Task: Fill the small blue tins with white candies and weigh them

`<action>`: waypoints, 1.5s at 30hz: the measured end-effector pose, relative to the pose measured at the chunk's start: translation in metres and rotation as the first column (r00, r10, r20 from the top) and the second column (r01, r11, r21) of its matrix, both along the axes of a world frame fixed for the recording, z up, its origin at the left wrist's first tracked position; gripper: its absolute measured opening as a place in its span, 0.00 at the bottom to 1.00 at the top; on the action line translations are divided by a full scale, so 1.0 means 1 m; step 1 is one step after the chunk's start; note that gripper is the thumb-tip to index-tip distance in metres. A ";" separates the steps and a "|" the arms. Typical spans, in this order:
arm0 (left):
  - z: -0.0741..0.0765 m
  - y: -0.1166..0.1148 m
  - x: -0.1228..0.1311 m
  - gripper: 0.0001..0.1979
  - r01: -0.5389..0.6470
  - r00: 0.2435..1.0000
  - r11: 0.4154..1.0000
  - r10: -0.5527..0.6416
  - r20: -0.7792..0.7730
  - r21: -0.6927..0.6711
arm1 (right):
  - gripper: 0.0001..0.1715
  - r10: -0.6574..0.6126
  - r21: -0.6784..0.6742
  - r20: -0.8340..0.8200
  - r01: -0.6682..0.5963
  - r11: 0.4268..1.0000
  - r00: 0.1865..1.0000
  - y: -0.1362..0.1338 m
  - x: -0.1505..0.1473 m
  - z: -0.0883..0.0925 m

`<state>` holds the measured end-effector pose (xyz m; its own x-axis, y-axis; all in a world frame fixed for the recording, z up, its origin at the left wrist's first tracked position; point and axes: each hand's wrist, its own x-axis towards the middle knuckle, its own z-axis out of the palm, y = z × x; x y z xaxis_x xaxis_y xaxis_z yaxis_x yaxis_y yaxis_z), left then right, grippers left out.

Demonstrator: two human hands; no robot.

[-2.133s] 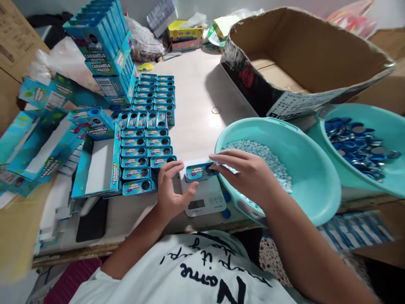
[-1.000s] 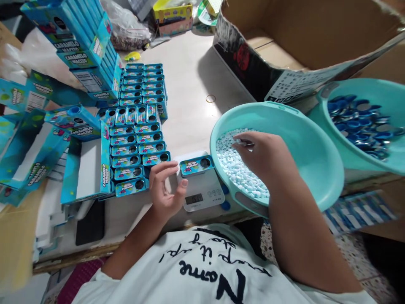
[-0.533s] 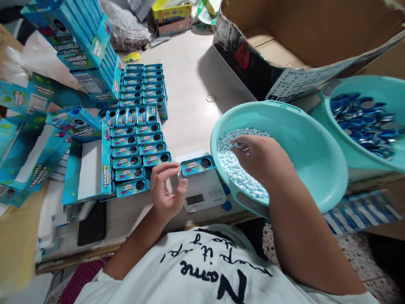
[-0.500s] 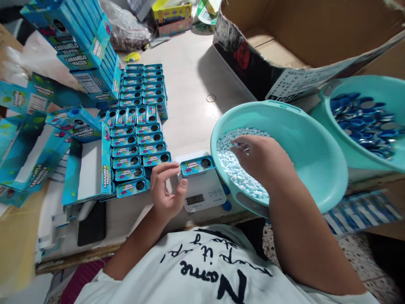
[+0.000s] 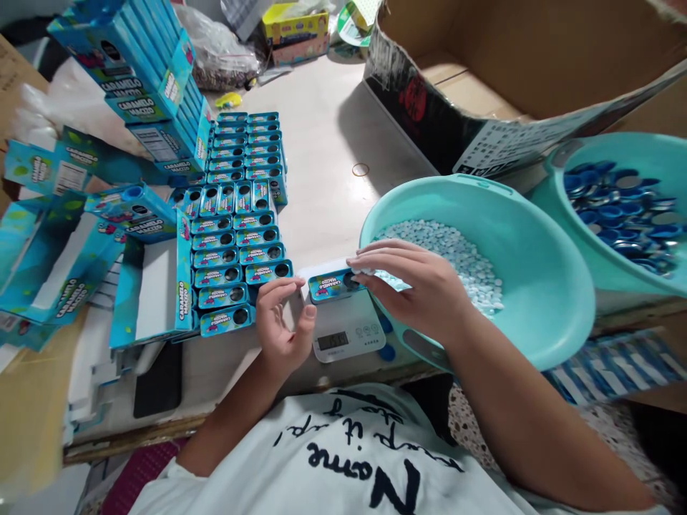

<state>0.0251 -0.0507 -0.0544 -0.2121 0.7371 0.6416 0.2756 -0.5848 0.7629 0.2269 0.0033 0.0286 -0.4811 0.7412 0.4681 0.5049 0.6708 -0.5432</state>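
Note:
A small blue tin [image 5: 328,285] lies on a white digital scale [image 5: 351,325] whose display is lit. My right hand [image 5: 421,290] is over the tin's right end, by its round dark hole, with a few pale candies [image 5: 363,271] pinched at the fingertips. Just left of the scale, my left hand [image 5: 282,325] is curled loosely, thumb and fingers apart and nothing between them. Its fingertips are close to the tin's left end; whether they touch it I cannot tell. Beside the scale stands a turquoise basin [image 5: 542,243] with many pale blue and white candies [image 5: 464,254].
Rows of similar tins [image 5: 222,275] stand to the left, near open display boxes [image 5: 153,286] and a tall box stack [image 5: 142,64]. A second basin [image 5: 665,154] holds blue lids [image 5: 625,214]. A large carton [image 5: 416,107] sits behind. A black phone [image 5: 157,383] lies near the front edge.
My right hand has moved left out of the candy basin to the tin on the scale, carrying a few candies. My left hand has stayed nearly still.

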 end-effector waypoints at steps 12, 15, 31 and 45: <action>0.002 -0.001 -0.001 0.13 -0.034 0.998 0.999 0.032 -0.058 -0.029 | 0.12 0.092 -0.026 0.067 -0.090 0.996 0.994 0.003 0.001 -0.006; 0.003 0.000 0.000 0.13 -0.033 0.999 0.999 0.032 -0.036 -0.036 | 0.15 0.080 -0.051 0.065 -0.077 0.996 0.995 0.001 0.001 -0.005; 0.001 -0.001 -0.001 0.12 -0.008 1.000 0.999 0.007 -0.007 -0.054 | 0.23 -0.294 -0.037 0.112 0.300 0.953 0.949 0.003 0.008 -0.006; -0.003 -0.001 -0.002 0.14 0.065 0.994 0.998 -0.063 0.088 -0.022 | 0.17 -0.198 -0.011 0.154 0.202 0.979 0.968 0.003 0.008 -0.007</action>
